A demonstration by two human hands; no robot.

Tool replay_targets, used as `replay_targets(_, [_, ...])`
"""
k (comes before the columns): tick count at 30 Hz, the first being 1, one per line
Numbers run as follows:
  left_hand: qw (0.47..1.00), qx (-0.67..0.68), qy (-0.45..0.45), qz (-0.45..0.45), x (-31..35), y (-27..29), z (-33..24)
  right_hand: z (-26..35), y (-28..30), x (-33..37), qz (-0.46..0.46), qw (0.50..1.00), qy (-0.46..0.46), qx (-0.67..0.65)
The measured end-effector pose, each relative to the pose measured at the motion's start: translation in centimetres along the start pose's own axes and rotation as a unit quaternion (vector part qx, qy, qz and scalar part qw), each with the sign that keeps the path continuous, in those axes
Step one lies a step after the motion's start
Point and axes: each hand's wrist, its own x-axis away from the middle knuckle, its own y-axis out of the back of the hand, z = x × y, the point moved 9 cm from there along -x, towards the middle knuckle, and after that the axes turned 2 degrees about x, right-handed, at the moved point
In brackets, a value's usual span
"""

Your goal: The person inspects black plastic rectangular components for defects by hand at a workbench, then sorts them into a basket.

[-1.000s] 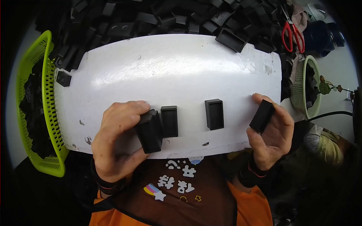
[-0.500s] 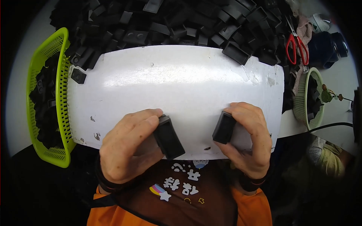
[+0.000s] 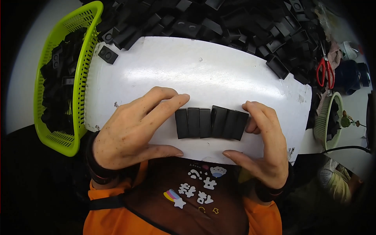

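Observation:
A row of several narrow black plastic boxes [image 3: 205, 123] stands side by side on the white board [image 3: 164, 70], with a small gap near the middle where the right-hand ones lean a little. My left hand [image 3: 131, 127] is just left of the row, thumb and fingers spread, holding nothing. My right hand [image 3: 268, 143] curves around the row's right end, thumb and fingers apart and empty. Its fingertips are close to the last box; whether they touch it I cannot tell.
Black plastic pieces [image 3: 172, 21] lie heaped behind the board, one small piece [image 3: 108, 55] at its far left corner. A green basket [image 3: 80, 82] of black pieces stands left. Red-handled scissors [image 3: 325, 73], a dark blue bottle [image 3: 350, 76] and a pale basket [image 3: 323, 123] are right.
Both hands have let go of the black boxes they were gripping. The boxes now stand together in one row between the hands, and the view has turned and shifted.

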Motion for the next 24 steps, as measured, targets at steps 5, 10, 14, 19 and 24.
replay_targets(5, [0.996, -0.003, -0.039, -0.080, 0.0, -1.5, 0.0, 1.3, -1.9, -1.2, -0.056, 0.991, 0.106, 0.052])
replay_targets(10, [0.994, 0.010, -0.046, -0.095, 0.0, -1.2, -0.4, 1.6, -1.7, -1.1, -0.033, 0.993, 0.092, 0.072])
replay_targets(14, [0.993, -0.006, -0.029, -0.113, -0.3, -1.6, -0.5, 1.6, -1.7, -1.6, -0.066, 0.995, 0.056, 0.045])
replay_targets(19, [0.994, -0.021, -0.031, -0.102, -0.4, -1.6, -0.4, 1.7, -2.0, -1.2, -0.043, 0.992, 0.108, 0.051])
replay_targets(24, [0.988, 0.019, -0.031, -0.147, 0.3, -1.3, -1.0, 2.2, -1.3, -0.6, -0.087, 0.993, 0.064, 0.038])
